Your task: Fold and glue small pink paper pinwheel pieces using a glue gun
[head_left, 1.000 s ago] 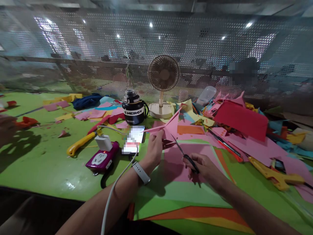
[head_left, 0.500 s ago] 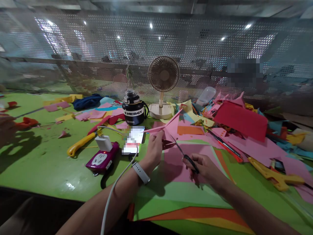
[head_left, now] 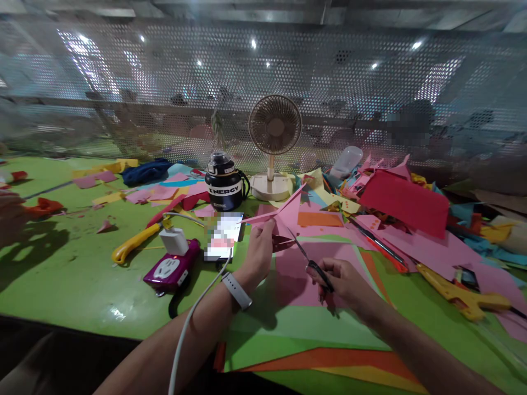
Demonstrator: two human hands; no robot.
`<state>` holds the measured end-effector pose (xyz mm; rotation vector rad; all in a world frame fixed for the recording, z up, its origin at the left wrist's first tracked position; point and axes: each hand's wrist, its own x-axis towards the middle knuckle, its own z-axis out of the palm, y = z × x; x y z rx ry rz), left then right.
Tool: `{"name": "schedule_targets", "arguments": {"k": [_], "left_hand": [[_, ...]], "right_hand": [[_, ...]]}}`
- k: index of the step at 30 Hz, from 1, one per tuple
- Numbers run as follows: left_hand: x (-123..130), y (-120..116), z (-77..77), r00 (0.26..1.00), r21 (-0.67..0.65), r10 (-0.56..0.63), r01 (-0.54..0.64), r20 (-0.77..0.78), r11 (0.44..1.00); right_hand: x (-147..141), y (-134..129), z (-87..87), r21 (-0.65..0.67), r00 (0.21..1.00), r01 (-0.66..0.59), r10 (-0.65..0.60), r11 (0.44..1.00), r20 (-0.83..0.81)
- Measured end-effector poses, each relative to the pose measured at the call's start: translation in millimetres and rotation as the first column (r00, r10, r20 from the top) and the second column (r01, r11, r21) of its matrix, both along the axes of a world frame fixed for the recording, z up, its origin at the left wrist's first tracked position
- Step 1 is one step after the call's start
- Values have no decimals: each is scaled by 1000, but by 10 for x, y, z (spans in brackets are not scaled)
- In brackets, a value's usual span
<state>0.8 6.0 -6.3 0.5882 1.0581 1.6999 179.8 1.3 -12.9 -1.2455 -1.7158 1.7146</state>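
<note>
My left hand, with a white watch band at the wrist, is closed on a folded piece of pink paper held up off the table. My right hand grips the black handles of a pair of scissors. Their blades point up and left, at the lower edge of the folded paper; how far they part is hard to see. Below both hands, a flat pink sheet lies on a light green sheet, with orange and yellow sheets showing underneath.
A purple power strip with a white charger, a lit phone and a dark bottle stand left. Behind is a fan. Paper scraps and a yellow glue gun lie right. Another person's hand shows far left.
Almost nothing differs. The whole view has shifted very slightly; both hands keep their hold on the paper and the scissors.
</note>
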Motion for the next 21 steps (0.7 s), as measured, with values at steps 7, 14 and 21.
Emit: {"name": "schedule_targets", "arguments": {"k": [7,14,21], "left_hand": [[12,13,-64,999,-23,-27,26,-37,999],[16,3,-36,999,-45,-31,29,-35,999],[12,-16,-27,998,-47,-29,27,-53,999]], "right_hand": [[-14,2,-6,-53,1000,20,-21,998,-18],[-13,16,-51,-28,1000,21,-21,999,-12],[-26,19,-25,22,999,21,-22,1000,25]]}}
